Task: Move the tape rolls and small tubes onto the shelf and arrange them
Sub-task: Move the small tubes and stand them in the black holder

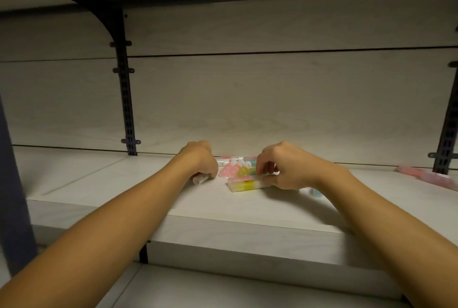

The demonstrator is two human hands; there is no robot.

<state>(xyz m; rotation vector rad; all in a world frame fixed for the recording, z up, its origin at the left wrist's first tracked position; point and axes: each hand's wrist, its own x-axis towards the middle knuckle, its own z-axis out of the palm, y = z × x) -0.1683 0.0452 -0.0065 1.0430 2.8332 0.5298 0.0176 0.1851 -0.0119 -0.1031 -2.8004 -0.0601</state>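
Observation:
Both my forearms reach over the pale wooden shelf (173, 198). My left hand (202, 160) curls its fingers round a small clear tube (199, 179) lying on the shelf. My right hand (282, 165) pinches the top of a clear pack of yellow tubes (244, 185). Between the hands lie several small pink tubes (229, 170) and a yellow one (243, 171), close to the back panel. A pale blue item (316, 192) peeks out under my right wrist; what it is cannot be made out.
A pink pack (426, 176) lies at the shelf's far right. Black slotted uprights stand at the back left (127, 109) and back right (446, 139). Another board runs overhead. A lower shelf (223, 290) shows below the front edge.

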